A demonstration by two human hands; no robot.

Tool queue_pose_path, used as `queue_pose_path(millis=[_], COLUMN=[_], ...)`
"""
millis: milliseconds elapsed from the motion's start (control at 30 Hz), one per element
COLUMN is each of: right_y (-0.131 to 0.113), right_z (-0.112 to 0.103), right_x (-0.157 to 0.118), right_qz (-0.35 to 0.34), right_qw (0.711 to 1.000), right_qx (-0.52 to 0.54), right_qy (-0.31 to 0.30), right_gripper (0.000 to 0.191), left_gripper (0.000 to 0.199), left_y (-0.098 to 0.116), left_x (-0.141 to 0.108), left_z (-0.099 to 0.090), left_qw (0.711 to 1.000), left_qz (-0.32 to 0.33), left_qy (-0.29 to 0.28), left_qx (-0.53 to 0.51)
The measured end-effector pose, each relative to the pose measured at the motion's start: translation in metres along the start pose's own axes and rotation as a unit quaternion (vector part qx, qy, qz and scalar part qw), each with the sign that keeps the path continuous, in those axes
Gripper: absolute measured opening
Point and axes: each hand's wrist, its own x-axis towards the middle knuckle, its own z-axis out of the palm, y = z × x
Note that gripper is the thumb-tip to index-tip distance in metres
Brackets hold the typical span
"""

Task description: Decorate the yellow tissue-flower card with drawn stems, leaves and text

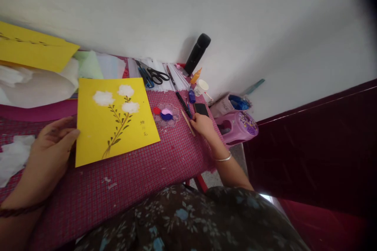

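Observation:
My left hand [54,147] pinches the left edge of a yellow card [141,98] between thumb and fingers. The card bears a dark painted stem with leaves, white fluffy flower heads [103,98] and small written characters at the right. At the table's right side my right hand [203,125] has its fingers closed round the near end of a slim dark-blue pen [188,105]. A black pen [182,100] and a flat wooden stick [187,122] lie beside it. Just behind that hand is a dark flat rectangular object [201,109].
A clear palette [176,117] with red, pink and blue paint lies right of the card. Behind stand black-handled scissors [159,75], a black flask [197,54], an orange bottle [196,75] and a white cup [202,85]. White tissue [16,157] lies left; a pink stool [240,127] stands right.

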Motion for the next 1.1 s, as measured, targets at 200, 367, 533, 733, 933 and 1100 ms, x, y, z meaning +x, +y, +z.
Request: queue_pose_path(millis=[200,367,533,733,933,1100], right_y=[-0.003,-0.004,-0.005,-0.007,-0.006,-0.016], right_z=[-0.002,-0.002,-0.008,-0.013,-0.025,-0.032], right_x=[0.006,0.007,0.013,0.025,0.049,0.085], right_qz=[-0.001,0.021,0.028,0.013,0.046,0.09], right_qw=[1.0,0.999,0.999,1.0,0.996,0.99], right_qx=[-0.016,-0.03,-0.033,-0.016,0.011,0.031], right_qy=[-0.024,-0.026,-0.02,-0.01,0.075,0.1], right_gripper=[0.026,0.028,0.029,0.023,0.036,0.042], left_gripper=[0.059,0.059,0.058,0.063,0.063,0.052], left_y=[-0.014,-0.013,-0.006,0.006,0.01,0.02], left_x=[0.01,0.009,0.005,0.0,-0.002,-0.007], left_z=[-0.009,-0.009,-0.004,0.0,0.001,0.004], left_qw=[0.999,0.998,0.998,0.998,0.998,0.998], left_qz=[0.012,0.001,-0.016,-0.019,-0.02,-0.032], left_qy=[-0.008,-0.026,-0.016,-0.028,-0.02,-0.034], left_qx=[-0.048,-0.063,-0.066,-0.055,-0.05,-0.04])
